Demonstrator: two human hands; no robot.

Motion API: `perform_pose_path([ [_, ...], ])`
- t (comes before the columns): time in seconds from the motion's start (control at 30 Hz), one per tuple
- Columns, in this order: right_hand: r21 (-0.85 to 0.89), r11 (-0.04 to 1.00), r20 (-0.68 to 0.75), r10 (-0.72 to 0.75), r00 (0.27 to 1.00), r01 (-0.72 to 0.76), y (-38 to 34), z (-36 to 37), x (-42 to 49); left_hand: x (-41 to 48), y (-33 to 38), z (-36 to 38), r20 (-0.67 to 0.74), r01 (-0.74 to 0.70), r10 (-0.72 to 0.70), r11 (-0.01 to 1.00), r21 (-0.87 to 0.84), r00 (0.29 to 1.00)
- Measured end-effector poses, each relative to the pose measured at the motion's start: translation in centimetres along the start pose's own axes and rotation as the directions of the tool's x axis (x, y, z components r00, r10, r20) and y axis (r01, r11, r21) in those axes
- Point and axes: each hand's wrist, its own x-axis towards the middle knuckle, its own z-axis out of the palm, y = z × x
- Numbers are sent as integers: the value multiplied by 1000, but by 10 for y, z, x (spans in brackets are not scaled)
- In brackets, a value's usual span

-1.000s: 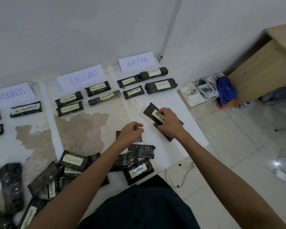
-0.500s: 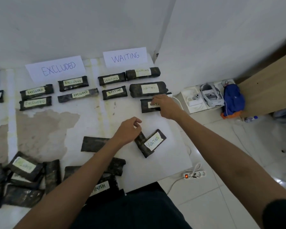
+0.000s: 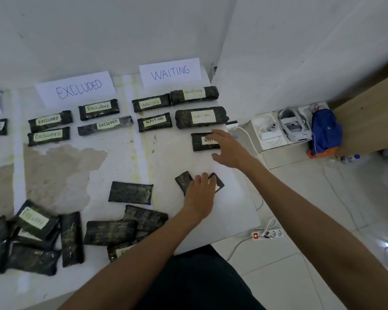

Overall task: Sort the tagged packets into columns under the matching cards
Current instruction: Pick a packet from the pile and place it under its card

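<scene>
The white WAITING card (image 3: 169, 72) leans on the wall beside the EXCLUDED card (image 3: 76, 88). Several black packets tagged WAITING lie in rows under their card, such as the big one (image 3: 201, 117). Below it lies one more WAITING packet (image 3: 199, 143). My right hand (image 3: 231, 148) hovers over its right end with fingers spread, the index finger touching the tag. Nearer to me, my left hand (image 3: 199, 193) lies over a tilted black packet (image 3: 184, 181) with fingers curled on it; its tag is mostly hidden. Several EXCLUDED packets (image 3: 98, 108) sit under their card.
A pile of unsorted packets (image 3: 31, 238) lies at the lower left, with a blank-side packet (image 3: 130, 193) nearer the middle. Right of the white sheet's edge are a power strip (image 3: 267, 234), a white headset (image 3: 293, 126), a blue bag (image 3: 325, 130) and a wooden desk (image 3: 367, 121).
My right hand carried a WAITING packet up under the column, set it down and opened its fingers. My left hand moved right onto the other tilted packet.
</scene>
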Motion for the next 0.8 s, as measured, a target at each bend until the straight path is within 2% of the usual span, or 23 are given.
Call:
perform_pose_path([
  [0.13,51,999,-75,0,997,3,-14,1,-13,2,-18,-12,7,-62,63,990,-130,998],
  [0.23,172,985,-209,29,977,8,-25,-3,-17,3,-43,-30,-95,-36,19,984,-175,995],
  [0.3,254,967,-272,104,957,-33,-33,-3,-18,6,-71,-37,-148,17,-46,981,-195,988],
  [0.4,329,934,-188,207,960,-137,-48,5,-20,24,-112,-44,-160,104,-131,980,-170,978],
  [0.5,252,938,14,243,970,-238,-62,31,-25,49,-136,-49,-136,147,-163,982,-117,977],
  [0.6,119,942,133,298,945,-313,-76,63,-32,69,-145,-49,-102,110,-115,992,-56,988],
  [0.73,-156,939,95,323,942,-306,-88,93,-40,77,-147,-44,-94,59,-61,998,-23,994],
  [0.8,-171,941,71,308,949,-293,-92,97,-42,74,-146,-44,-106,60,-66,997,-54,992],
])
